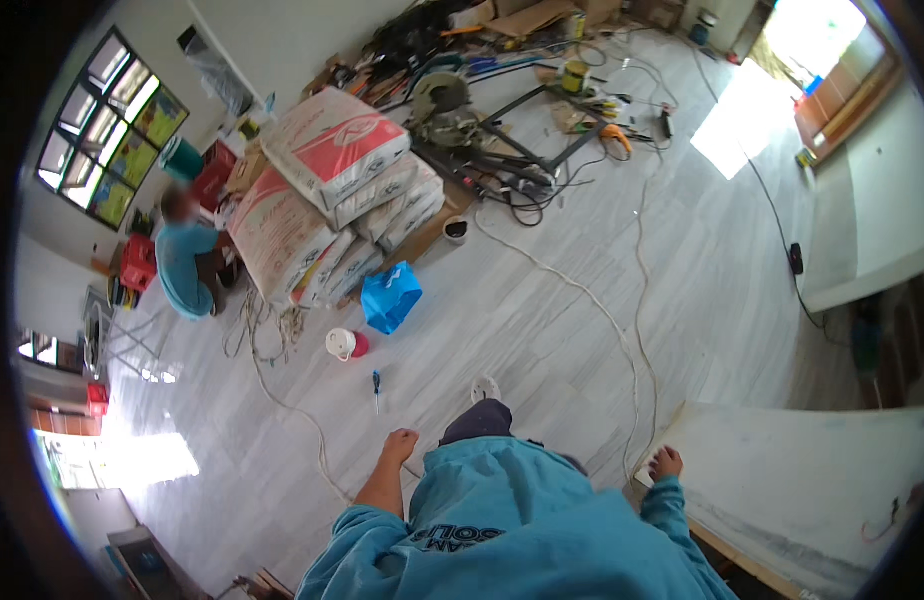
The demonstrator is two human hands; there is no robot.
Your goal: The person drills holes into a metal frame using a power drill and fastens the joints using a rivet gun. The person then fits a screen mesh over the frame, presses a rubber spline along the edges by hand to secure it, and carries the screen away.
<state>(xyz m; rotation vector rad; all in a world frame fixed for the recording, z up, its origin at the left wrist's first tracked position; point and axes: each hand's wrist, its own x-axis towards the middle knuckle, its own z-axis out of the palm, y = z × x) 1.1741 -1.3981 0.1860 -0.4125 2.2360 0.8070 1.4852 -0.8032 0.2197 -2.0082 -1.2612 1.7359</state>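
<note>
My left hand (401, 444) hangs over the floor left of my body. Its fingers are curled closed, and nothing shows in them. My right hand (666, 464) is out to the right, beside the edge of a large pale panel (812, 470); its fingers are loosely bent and a little apart, holding nothing visible. Whether it touches the panel I cannot tell. Ahead of my left hand a blue-handled screwdriver (377, 385) lies on the floor. Beyond it are a white-and-pink jug (347, 344) and a blue bag (391, 298).
Stacked sacks (332, 150) stand at left ahead, with a crouching person (187, 255) beside them. Pale cables (582, 285) cross the tiled floor. A dark metal frame (542, 130), an orange power tool (615, 140) and heaped clutter lie farther off. A dark cup (455, 231) stands near the sacks.
</note>
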